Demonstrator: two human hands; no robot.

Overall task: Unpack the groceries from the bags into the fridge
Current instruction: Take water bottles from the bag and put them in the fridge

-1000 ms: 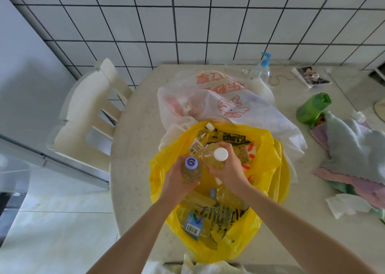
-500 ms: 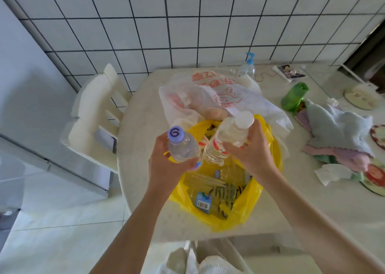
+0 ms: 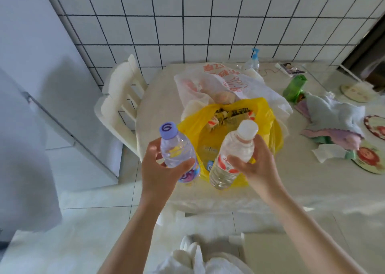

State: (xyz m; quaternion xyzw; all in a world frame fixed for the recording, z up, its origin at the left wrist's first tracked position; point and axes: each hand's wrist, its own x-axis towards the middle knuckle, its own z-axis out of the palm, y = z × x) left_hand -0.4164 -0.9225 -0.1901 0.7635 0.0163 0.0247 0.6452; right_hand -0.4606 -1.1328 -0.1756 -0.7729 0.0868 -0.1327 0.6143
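My left hand (image 3: 160,171) grips a clear bottle with a purple cap (image 3: 176,150), held up over the table's front edge. My right hand (image 3: 257,163) grips a clear bottle with a white cap and a red-and-white label (image 3: 232,155). Both bottles are lifted clear of the open yellow bag (image 3: 268,117), which lies on the table just beyond them and still holds several packets and bottles. Behind it sits a white bag with red print (image 3: 233,82), with something round and pinkish inside. The fridge (image 3: 31,71) is the pale cabinet at the left, its doors shut.
A white chair (image 3: 120,103) stands between the fridge and the pale table (image 3: 291,178). On the table's right side lie a green roll (image 3: 294,87), folded cloths (image 3: 333,119), a tissue (image 3: 327,152) and round coasters (image 3: 368,159). A spray bottle (image 3: 253,60) stands by the tiled wall.
Both hands have lifted their bottles up out of the yellow bag and drawn them toward me. My head has pulled back, so the table appears farther away.
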